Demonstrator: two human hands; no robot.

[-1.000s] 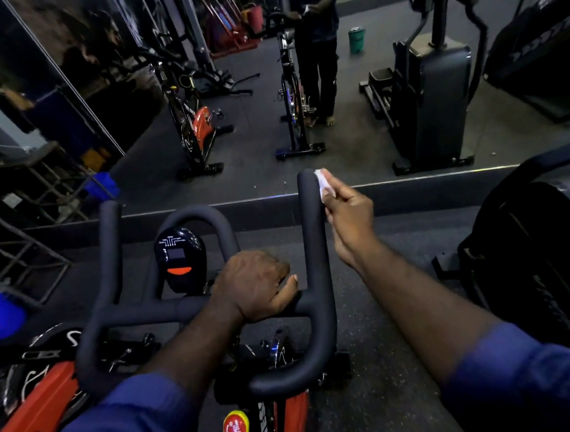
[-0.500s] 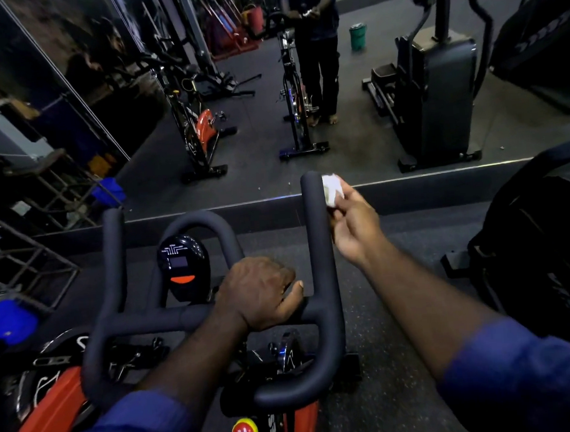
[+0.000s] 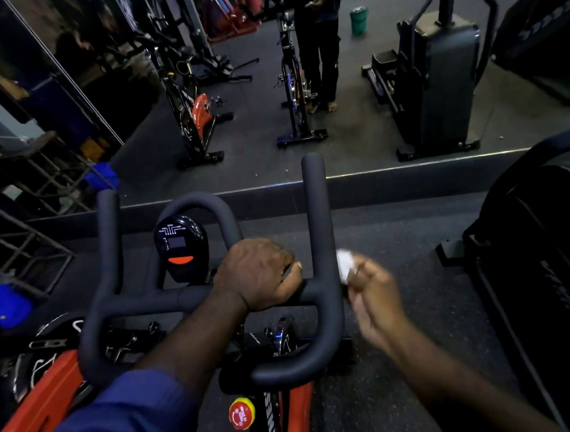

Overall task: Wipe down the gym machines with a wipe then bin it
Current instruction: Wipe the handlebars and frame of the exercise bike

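While left hand [image 3: 260, 275] grips crossbar of black foam handlebar [image 3: 141, 300] | right hand [image 3: 373, 297] pinches crumpled white wipe [image 3: 344, 264] at right prong [image 3: 316, 196] | wiping seemingly underway, binning not yet done.

The wipe [image 3: 345, 265] is a small, crumpled white wad, blurred, pinched at the fingertips of the right hand [image 3: 373, 297]. It sits just beside the outer side of the handlebar [image 3: 317, 213], low on its right prong near the crossbar; whether it touches the bar cannot be told. The handlebar belongs to an exercise bike [image 3: 37, 412] with a red frame. It has matte black bars, 2 forward prongs, a central loop and a small black console [image 3: 180, 246] with an orange button.
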